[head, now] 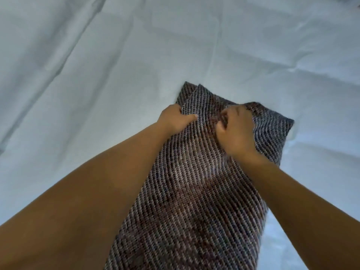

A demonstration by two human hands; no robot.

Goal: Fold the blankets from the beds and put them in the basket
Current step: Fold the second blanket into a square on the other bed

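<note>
A knitted blanket (194, 191) in grey, brown and purple yarn lies as a long folded strip on the bed, running from the bottom middle up to the centre. My left hand (175, 119) pinches its far left edge between thumb and fingers. My right hand (233, 129) is closed on a fold of the same blanket near its far end, where a layer is doubled over to the right. Both forearms reach in from the bottom corners. No basket is in view.
A pale blue-white bed sheet (97, 75) with creases fills the rest of the view on all sides of the blanket.
</note>
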